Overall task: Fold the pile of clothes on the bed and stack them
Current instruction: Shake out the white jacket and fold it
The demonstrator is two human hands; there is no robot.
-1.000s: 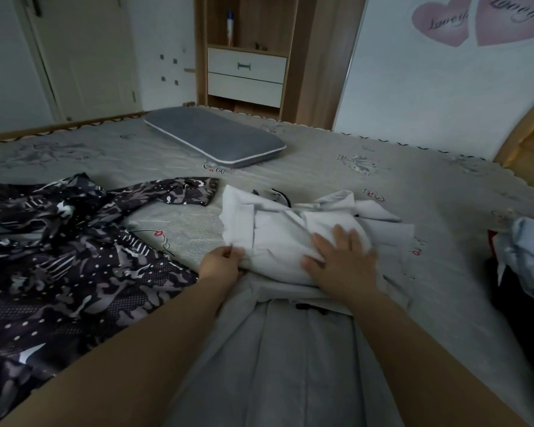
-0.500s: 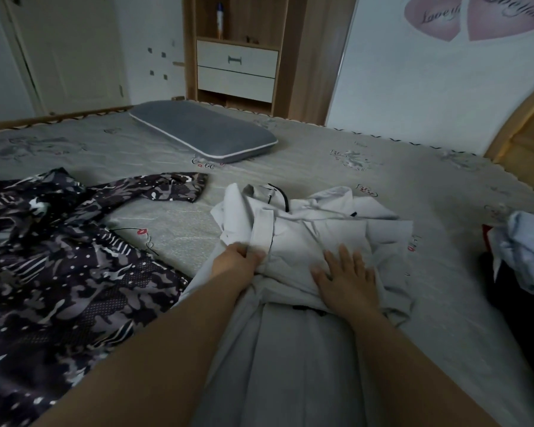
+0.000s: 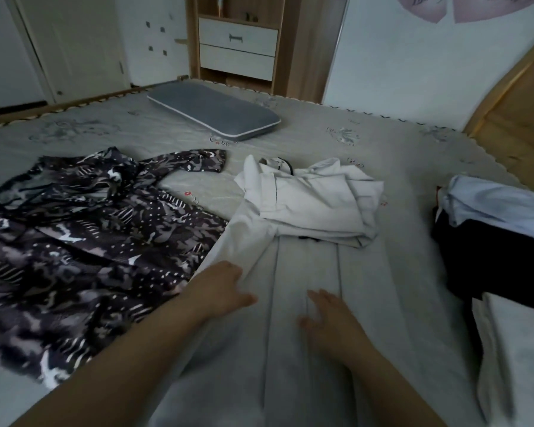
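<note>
A: Both hands have come back from the folded upper half of the white garment toward the near edge of the bed. The left hand now lies at the left border of the long lower part, fingers loosely spread, holding nothing as far as I can see. The right hand rests flat on the middle, fingers straight and a little apart.

B: How should the step be done well?

A: I think the lower part must be smoothed first, along its creases, then lifted by the hem with both hands and laid over the folded top, edges matching. If one side is pulled more, the bundle above may open.

B: And around it?

A: The patterned dark garment is spread at the left side, touching the white one. A grey pillow lies near the far edge. At the right edge is a pile, pale blue cloth over something dark. Behind are a wooden shelf with drawers and a door.
</note>
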